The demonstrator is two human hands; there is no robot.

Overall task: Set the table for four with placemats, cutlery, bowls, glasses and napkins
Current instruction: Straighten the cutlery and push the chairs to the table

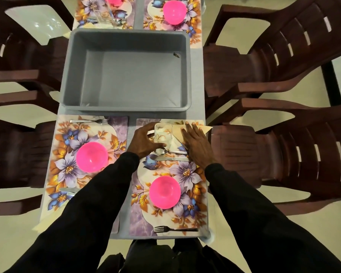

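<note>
Sleeves in black hide a good deal: the left one crosses the near left placemat (63, 146), where only a scrap of metal shows (which utensil, I cannot tell). Both far settings are cut off at the top edge, and a glass there is a blur.

On the near right placemat (195, 213), at its far end, lies the napkin (206, 129), folded to a triangle. Its long axis runs left to right, and its tip points right, past the desk (197, 79) edge. The right hand (195, 143) lies flat on it, fingers straight and close together, covering its middle. The left hand (144, 140) curls its fingers round the clear glass (163, 133), which stands upright on the napkin's left part.

Just nearer, the spoon (160, 151) and knife (169, 159) lie crosswise, heads to the left, handles under the right hand. A grey tub (126, 69) sits beyond.
</note>
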